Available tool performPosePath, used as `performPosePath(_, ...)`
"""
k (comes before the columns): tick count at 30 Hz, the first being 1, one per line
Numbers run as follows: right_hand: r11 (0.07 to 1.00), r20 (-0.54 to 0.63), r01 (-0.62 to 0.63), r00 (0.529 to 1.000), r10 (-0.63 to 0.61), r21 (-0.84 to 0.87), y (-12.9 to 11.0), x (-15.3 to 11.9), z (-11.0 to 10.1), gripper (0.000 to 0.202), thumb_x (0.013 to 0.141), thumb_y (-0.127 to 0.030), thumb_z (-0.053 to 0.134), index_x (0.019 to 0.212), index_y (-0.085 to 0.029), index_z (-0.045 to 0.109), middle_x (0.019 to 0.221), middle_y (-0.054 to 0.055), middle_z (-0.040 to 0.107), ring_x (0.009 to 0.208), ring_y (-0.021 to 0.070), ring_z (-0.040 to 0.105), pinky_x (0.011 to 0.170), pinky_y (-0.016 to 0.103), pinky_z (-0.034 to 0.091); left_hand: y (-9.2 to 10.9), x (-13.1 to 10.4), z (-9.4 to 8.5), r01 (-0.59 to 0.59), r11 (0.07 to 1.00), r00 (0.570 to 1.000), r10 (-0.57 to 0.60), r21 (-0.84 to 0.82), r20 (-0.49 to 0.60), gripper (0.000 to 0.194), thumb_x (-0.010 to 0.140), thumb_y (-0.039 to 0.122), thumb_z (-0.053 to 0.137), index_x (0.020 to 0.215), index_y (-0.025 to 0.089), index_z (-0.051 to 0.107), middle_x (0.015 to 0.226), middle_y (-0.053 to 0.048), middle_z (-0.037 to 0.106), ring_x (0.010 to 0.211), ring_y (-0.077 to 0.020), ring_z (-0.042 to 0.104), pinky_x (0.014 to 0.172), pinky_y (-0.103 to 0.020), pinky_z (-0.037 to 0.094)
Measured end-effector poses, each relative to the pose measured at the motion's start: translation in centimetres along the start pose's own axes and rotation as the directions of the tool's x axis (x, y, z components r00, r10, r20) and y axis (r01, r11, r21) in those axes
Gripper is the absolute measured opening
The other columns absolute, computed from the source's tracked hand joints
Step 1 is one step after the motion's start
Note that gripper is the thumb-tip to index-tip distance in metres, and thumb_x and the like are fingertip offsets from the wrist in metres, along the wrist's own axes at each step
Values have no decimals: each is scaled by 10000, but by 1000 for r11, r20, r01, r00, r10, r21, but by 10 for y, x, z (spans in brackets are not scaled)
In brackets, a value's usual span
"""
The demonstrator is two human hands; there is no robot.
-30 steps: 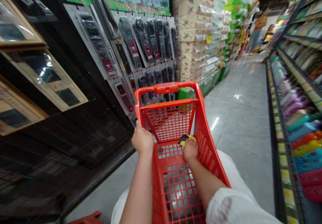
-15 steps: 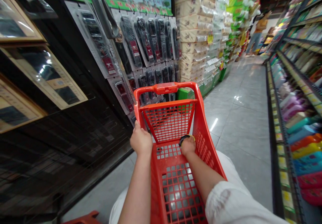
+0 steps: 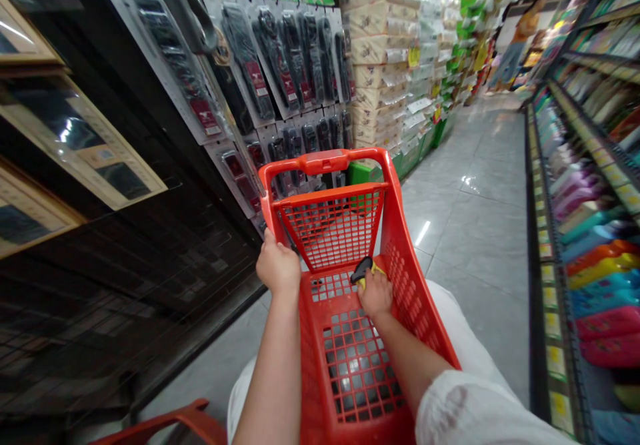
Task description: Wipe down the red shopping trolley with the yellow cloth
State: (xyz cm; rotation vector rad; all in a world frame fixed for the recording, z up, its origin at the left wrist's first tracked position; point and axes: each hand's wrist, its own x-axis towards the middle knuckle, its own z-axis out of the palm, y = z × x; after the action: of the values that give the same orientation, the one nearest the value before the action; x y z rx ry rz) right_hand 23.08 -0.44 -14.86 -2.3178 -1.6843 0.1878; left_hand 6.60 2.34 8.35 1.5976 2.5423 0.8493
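Black-and-yellow curved object (image 3: 361, 271), partly hidden by my fingers, is held in my right hand (image 3: 377, 293), low inside the bright red moulded plastic shopping cart (image 3: 327, 162). My left hand (image 3: 279, 266) is closed on the cart's left rim. Glossy grey floor tiles (image 3: 473, 231) run down the aisle between stacked cream packs in crinkled clear plastic (image 3: 380, 51) and a dark shelf of many-coloured goods (image 3: 603, 291). Square holes pierce the cart's base; its top bar is smooth and rounded. Dark strap-like goods in shiny clear wrapping (image 3: 245, 61) hang nearby.

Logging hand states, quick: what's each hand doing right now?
Left hand: closed, holding the red cart.
Right hand: closed, holding something black-and-yellow.
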Motion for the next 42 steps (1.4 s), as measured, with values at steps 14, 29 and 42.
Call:
performPosePath(14,793,200,530,778,-596,302,-101,3,8,562,861,-295,509,1409,-186,449,1205,108,630,1145,235,510,1007,354,339,2,0,-3,25,1000,1000,-25,-14,-3,464,871,153,459,1319,214,562,1053,-114,732,930,-275,689,731,-319,467)
performPosePath(29,832,254,493,796,-550,255,-134,35,17,434,836,-131,457,1238,-213,596,1167,77,655,1097,216,531,920,309,384,5,2,5,-11,1000,1000,11,20,7,470,875,151,451,1333,197,545,1056,-114,725,905,-263,690,736,-319,480)
performPosePath(42,637,304,709,562,-769,301,-76,0,-10,329,809,-290,532,1106,-215,653,1096,86,670,1096,258,503,957,390,343,0,3,5,-21,999,1000,21,27,3,517,878,141,432,1392,154,487,1085,-142,713,946,-274,689,769,-330,490)
